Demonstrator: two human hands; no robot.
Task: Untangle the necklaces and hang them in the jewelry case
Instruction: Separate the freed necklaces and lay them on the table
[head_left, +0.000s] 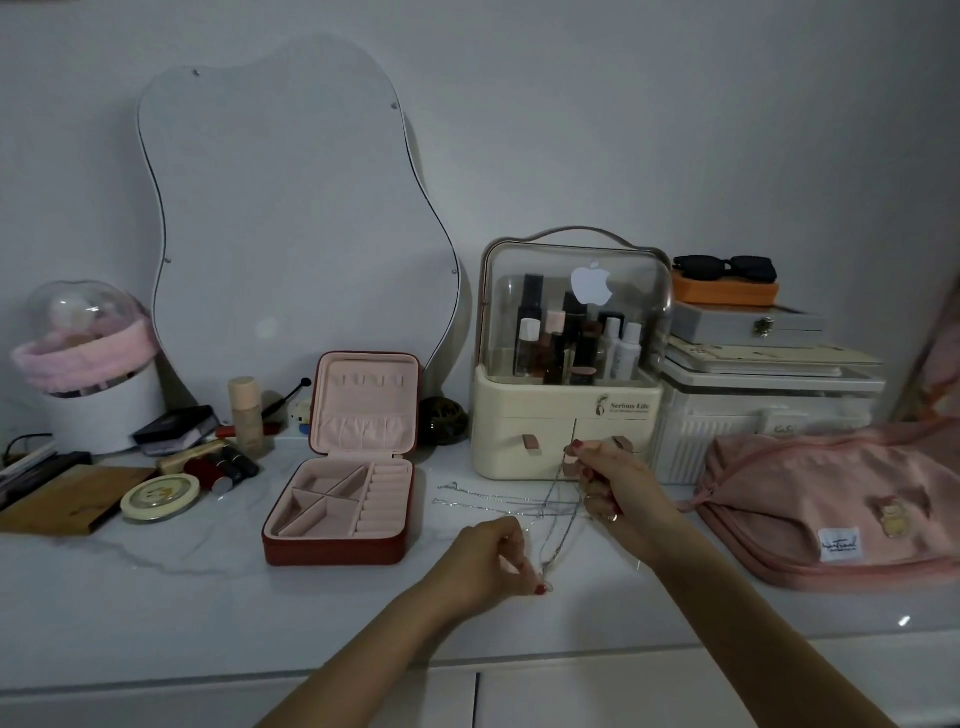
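Thin silver chain necklaces (550, 512), tangled, strung betw. both hands above white marble-look countertop (156, 571). Right hand (610, 486) pinches upper strands; left hand (491, 558) pinches lower loop w/ curled fingers. Open red square jewelry case w/ pink lining (340, 499) sits left, apart.

- We see a cream cosmetics organizer (566, 415) with a clear dome.
- Right of it we find stacked boxes (763, 364) with sunglasses (727, 268) on top.
- A pink bag (841, 499) lies further right.
- Left of it leans a wavy mirror (291, 218).
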